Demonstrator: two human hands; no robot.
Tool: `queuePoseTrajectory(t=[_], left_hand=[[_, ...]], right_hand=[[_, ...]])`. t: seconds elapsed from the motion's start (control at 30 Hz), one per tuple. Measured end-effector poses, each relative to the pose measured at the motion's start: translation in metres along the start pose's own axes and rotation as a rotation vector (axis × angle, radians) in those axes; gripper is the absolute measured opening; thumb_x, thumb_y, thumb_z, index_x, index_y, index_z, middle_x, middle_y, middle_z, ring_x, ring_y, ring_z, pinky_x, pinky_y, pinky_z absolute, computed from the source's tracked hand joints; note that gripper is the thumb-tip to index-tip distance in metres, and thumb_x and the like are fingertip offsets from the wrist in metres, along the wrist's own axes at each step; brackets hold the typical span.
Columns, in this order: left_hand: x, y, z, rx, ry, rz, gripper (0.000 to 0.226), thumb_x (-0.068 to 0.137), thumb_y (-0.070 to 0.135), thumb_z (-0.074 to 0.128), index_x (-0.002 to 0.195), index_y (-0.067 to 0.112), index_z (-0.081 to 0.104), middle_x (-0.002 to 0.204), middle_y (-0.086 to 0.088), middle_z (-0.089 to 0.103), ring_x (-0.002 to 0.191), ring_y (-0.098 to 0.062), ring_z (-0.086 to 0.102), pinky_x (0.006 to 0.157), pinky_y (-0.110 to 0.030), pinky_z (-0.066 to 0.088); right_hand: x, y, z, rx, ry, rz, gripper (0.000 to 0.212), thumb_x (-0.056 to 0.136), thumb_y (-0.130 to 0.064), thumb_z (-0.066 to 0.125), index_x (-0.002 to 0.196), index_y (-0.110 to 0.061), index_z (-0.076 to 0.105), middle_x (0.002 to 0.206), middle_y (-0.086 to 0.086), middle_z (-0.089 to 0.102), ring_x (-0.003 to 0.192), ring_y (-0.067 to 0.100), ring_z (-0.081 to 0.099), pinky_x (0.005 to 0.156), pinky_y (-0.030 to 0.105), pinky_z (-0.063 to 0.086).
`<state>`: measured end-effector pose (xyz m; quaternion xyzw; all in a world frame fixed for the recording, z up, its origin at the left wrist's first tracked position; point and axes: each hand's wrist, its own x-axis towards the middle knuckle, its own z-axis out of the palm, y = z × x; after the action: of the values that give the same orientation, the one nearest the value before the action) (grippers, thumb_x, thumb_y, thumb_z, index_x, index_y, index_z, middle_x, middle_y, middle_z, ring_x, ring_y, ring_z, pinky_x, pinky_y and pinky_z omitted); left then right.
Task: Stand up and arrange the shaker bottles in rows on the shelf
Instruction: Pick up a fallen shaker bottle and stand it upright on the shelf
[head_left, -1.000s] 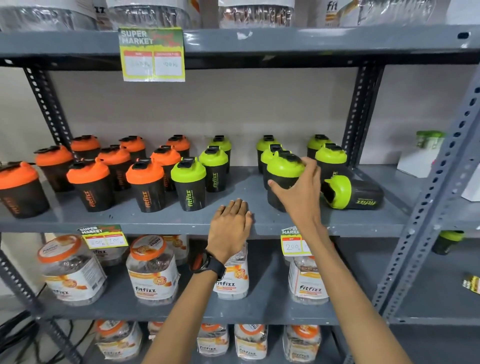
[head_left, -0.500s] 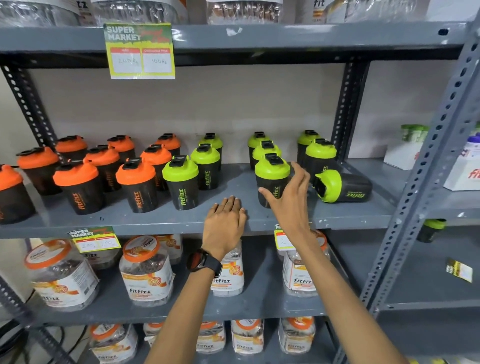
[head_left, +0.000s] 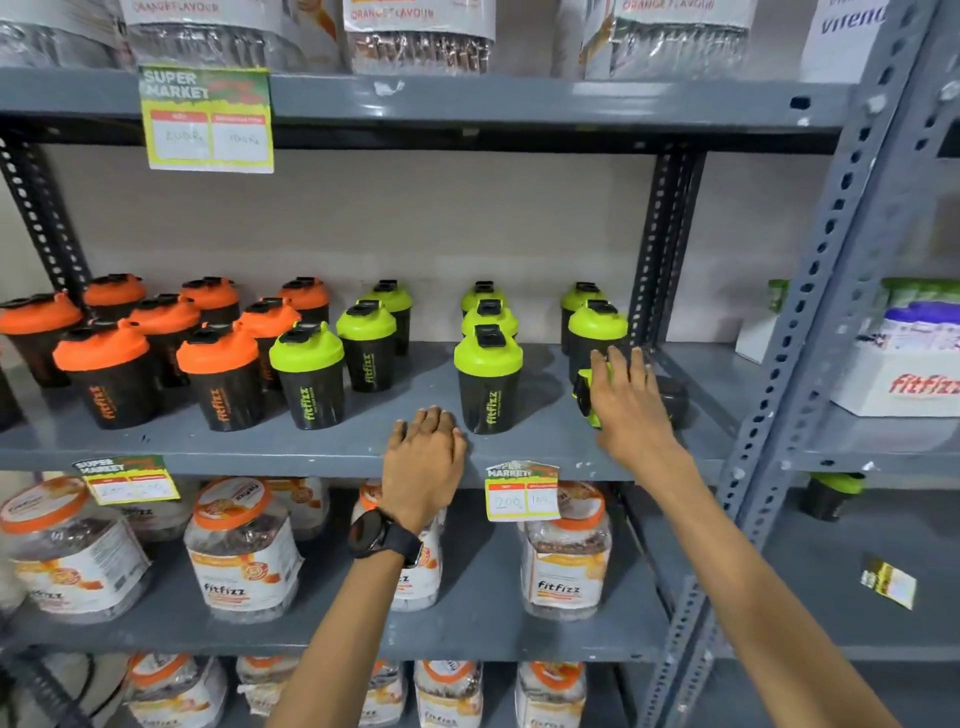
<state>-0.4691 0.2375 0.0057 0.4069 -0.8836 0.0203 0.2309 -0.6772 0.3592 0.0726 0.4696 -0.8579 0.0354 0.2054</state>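
Black shaker bottles stand in rows on the grey middle shelf (head_left: 260, 447): orange-lidded ones (head_left: 218, 374) at the left, green-lidded ones (head_left: 311, 374) to their right. One upright green-lidded bottle (head_left: 488, 379) stands alone near the front edge. A green-lidded bottle lies on its side (head_left: 672, 397) at the right end, mostly hidden by my right hand (head_left: 628, 405), which hovers over it with fingers spread. Whether the hand touches it I cannot tell. My left hand (head_left: 423, 457), with a black watch on the wrist, rests flat on the shelf's front edge.
Price tags (head_left: 522, 491) hang from the shelf edges. Jars of Fitfizz product (head_left: 239, 551) fill the lower shelves and foil packs (head_left: 415, 36) the top one. A slotted upright post (head_left: 660, 260) bounds the shelf at the right. Boxes (head_left: 904, 364) sit on the neighbouring rack.
My right hand let go of the front green-lidded bottle, left standing upright, and moved right over the bottle lying on its side. My left hand stayed on the shelf edge.
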Motion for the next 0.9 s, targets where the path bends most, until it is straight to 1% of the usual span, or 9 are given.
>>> queuePoseTrajectory(t=[0.1, 0.2, 0.3, 0.37, 0.47, 0.53, 0.6, 0.77, 0.9], left_hand=[[-0.001, 0.000, 0.003, 0.034, -0.007, -0.016, 0.047, 0.106, 0.029, 0.024, 0.146, 0.013, 0.043, 0.157, -0.006, 0.043, 0.149, -0.021, 0.035, 0.123, -0.042, 0.022], [-0.001, -0.001, 0.005, 0.035, -0.008, -0.010, 0.048, 0.107, 0.030, 0.025, 0.148, 0.013, 0.042, 0.158, -0.006, 0.043, 0.149, -0.021, 0.035, 0.123, -0.041, 0.023], [-0.002, -0.001, 0.006, 0.033, 0.012, -0.018, 0.047, 0.107, 0.029, 0.027, 0.148, 0.013, 0.044, 0.158, -0.007, 0.044, 0.149, -0.021, 0.037, 0.123, -0.041, 0.024], [-0.002, -0.001, 0.006, 0.019, 0.025, -0.024, 0.047, 0.107, 0.029, 0.029, 0.148, 0.013, 0.045, 0.157, -0.007, 0.045, 0.148, -0.020, 0.038, 0.123, -0.040, 0.024], [-0.003, 0.000, 0.008, 0.005, 0.039, -0.026, 0.048, 0.107, 0.029, 0.029, 0.149, 0.012, 0.045, 0.158, -0.007, 0.044, 0.148, -0.019, 0.037, 0.124, -0.040, 0.022], [-0.003, 0.000, 0.007, 0.001, 0.045, -0.031, 0.048, 0.107, 0.030, 0.029, 0.149, 0.013, 0.044, 0.158, -0.006, 0.044, 0.149, -0.019, 0.037, 0.124, -0.040, 0.022], [-0.003, 0.000, 0.007, -0.009, 0.046, -0.037, 0.048, 0.107, 0.030, 0.029, 0.149, 0.013, 0.044, 0.158, -0.006, 0.044, 0.149, -0.019, 0.037, 0.124, -0.040, 0.022], [-0.001, 0.001, 0.007, -0.015, 0.058, -0.031, 0.047, 0.107, 0.029, 0.030, 0.148, 0.013, 0.046, 0.157, -0.006, 0.045, 0.148, -0.019, 0.038, 0.123, -0.041, 0.024], [-0.002, -0.003, 0.011, 0.009, 0.073, -0.013, 0.051, 0.105, 0.032, 0.026, 0.147, 0.012, 0.047, 0.155, -0.007, 0.048, 0.146, -0.021, 0.042, 0.121, -0.042, 0.028]], right_hand=[[0.003, 0.005, 0.008, -0.014, 0.017, -0.022, 0.097, 0.080, 0.001, 0.070, 0.155, -0.004, 0.010, 0.161, 0.019, 0.019, 0.149, 0.041, 0.017, 0.122, 0.051, 0.017], [0.001, 0.009, 0.012, -0.019, 0.091, -0.072, 0.095, 0.075, 0.000, 0.074, 0.153, -0.004, 0.019, 0.155, 0.017, 0.029, 0.144, 0.037, 0.030, 0.120, 0.049, 0.024], [0.000, 0.013, 0.012, 0.047, 0.149, -0.101, 0.094, 0.074, -0.004, 0.077, 0.151, -0.005, 0.024, 0.152, 0.013, 0.034, 0.141, 0.032, 0.034, 0.118, 0.045, 0.028], [0.001, 0.017, 0.008, 0.162, 0.185, -0.103, 0.092, 0.073, -0.004, 0.077, 0.150, -0.006, 0.026, 0.150, 0.013, 0.036, 0.139, 0.033, 0.037, 0.115, 0.043, 0.033], [0.002, 0.021, -0.001, 0.516, 0.250, -0.056, 0.088, 0.073, -0.006, 0.077, 0.148, -0.007, 0.031, 0.143, 0.013, 0.040, 0.129, 0.036, 0.045, 0.104, 0.044, 0.043], [0.005, 0.024, -0.005, 0.760, 0.280, 0.004, 0.090, 0.071, -0.013, 0.081, 0.147, -0.008, 0.034, 0.143, 0.013, 0.042, 0.129, 0.033, 0.046, 0.101, 0.038, 0.043], [0.009, 0.027, -0.007, 0.914, 0.289, 0.069, 0.091, 0.068, -0.020, 0.085, 0.145, -0.010, 0.038, 0.142, 0.012, 0.046, 0.128, 0.029, 0.048, 0.101, 0.032, 0.041], [0.014, 0.038, 0.000, 1.037, 0.261, 0.147, 0.073, 0.066, -0.027, 0.087, 0.129, -0.012, 0.054, 0.125, 0.012, 0.062, 0.116, 0.030, 0.059, 0.088, 0.026, 0.043], [0.013, 0.038, 0.010, 1.064, 0.296, 0.144, 0.071, 0.070, -0.031, 0.084, 0.131, -0.013, 0.052, 0.125, 0.010, 0.061, 0.119, 0.028, 0.056, 0.088, 0.024, 0.039]])
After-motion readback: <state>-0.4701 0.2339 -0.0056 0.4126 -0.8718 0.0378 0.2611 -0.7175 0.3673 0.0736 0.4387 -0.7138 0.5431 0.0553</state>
